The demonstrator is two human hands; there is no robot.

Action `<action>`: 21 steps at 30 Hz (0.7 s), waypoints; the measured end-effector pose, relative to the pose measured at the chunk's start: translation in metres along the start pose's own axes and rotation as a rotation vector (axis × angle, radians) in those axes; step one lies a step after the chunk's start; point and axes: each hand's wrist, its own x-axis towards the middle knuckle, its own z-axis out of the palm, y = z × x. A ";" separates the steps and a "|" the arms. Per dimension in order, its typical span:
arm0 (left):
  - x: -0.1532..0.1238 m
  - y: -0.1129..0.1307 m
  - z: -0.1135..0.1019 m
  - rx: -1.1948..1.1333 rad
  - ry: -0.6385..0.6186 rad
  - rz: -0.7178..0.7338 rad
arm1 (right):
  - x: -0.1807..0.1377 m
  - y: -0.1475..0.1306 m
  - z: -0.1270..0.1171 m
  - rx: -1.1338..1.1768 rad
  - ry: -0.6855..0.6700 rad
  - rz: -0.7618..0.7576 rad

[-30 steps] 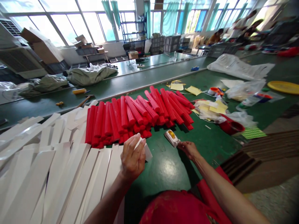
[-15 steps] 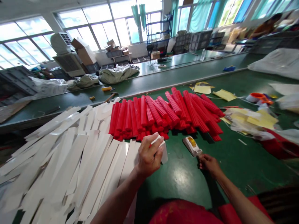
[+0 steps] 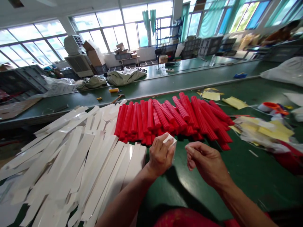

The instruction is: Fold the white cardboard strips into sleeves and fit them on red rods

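My left hand (image 3: 161,156) is closed on the end of a folded white paper strip (image 3: 169,138), held just above the green table (image 3: 239,171). My right hand (image 3: 205,162) hovers beside it, a little to the right. Its fingers are curled and the fingertips pinched, and I cannot make out what they hold. A pile of red ribbed tubes (image 3: 175,118) lies right behind both hands. A wide fan of long white paper strips (image 3: 71,164) covers the table to the left of my left arm.
Yellow paper scraps (image 3: 236,102) and an orange tape roll (image 3: 270,106) lie at the right. A green conveyor belt (image 3: 165,83) runs behind the tubes, with a grey-green bag (image 3: 125,75) beyond it. An air cooler (image 3: 75,56) stands by the windows. A person (image 3: 281,34) works far right.
My right hand has left the small white tape dispenser and risen toward my left hand; the dispenser is out of sight now. My view has swung left. My left hand keeps its strip.
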 end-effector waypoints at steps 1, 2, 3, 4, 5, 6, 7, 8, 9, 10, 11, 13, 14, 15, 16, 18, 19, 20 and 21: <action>-0.001 0.002 0.001 0.022 0.000 -0.008 | 0.001 -0.006 0.007 -0.037 -0.005 -0.022; -0.001 0.003 0.001 0.040 -0.004 -0.013 | 0.002 -0.008 0.012 -0.068 -0.003 -0.042; -0.002 0.005 0.001 0.051 -0.011 -0.012 | 0.003 -0.009 0.015 -0.091 0.002 -0.058; -0.003 0.006 0.001 0.053 -0.021 -0.005 | 0.003 -0.008 0.017 -0.105 0.005 -0.069; -0.004 0.007 0.001 0.046 -0.030 0.002 | 0.004 -0.007 0.019 -0.114 0.006 -0.076; -0.004 0.008 0.002 0.038 -0.033 0.005 | 0.005 -0.006 0.020 -0.120 0.008 -0.078; -0.005 0.009 0.002 0.029 -0.030 0.005 | 0.005 -0.006 0.022 -0.125 0.013 -0.079; -0.006 0.010 0.003 0.024 -0.020 0.002 | 0.005 -0.006 0.024 -0.135 0.019 -0.077; -0.006 0.011 0.004 0.026 -0.007 -0.003 | 0.005 -0.007 0.027 -0.149 0.028 -0.077; -0.007 0.011 0.005 0.033 0.007 -0.009 | 0.004 -0.008 0.029 -0.169 0.035 -0.078; -0.008 0.012 0.007 0.042 0.019 -0.014 | 0.004 -0.009 0.031 -0.189 0.043 -0.079; -0.010 0.012 0.009 0.059 0.034 -0.029 | 0.004 -0.011 0.034 -0.216 0.077 -0.075; -0.011 0.013 0.010 0.064 0.038 -0.037 | 0.005 -0.011 0.035 -0.213 0.098 -0.058; -0.012 0.013 0.010 0.064 0.039 -0.042 | 0.006 -0.012 0.036 -0.198 0.119 -0.028; -0.013 0.013 0.011 0.061 0.037 -0.043 | 0.007 -0.013 0.036 -0.171 0.131 0.019; -0.014 0.013 0.011 0.051 0.039 -0.038 | 0.011 -0.016 0.036 -0.116 0.123 0.133; -0.014 0.013 0.011 0.049 0.049 -0.027 | 0.013 -0.019 0.036 -0.097 0.104 0.188; -0.014 0.013 0.011 0.049 0.061 -0.012 | 0.015 -0.022 0.036 -0.084 0.082 0.232; -0.015 0.012 0.010 0.053 0.072 0.005 | 0.016 -0.025 0.036 -0.078 0.057 0.267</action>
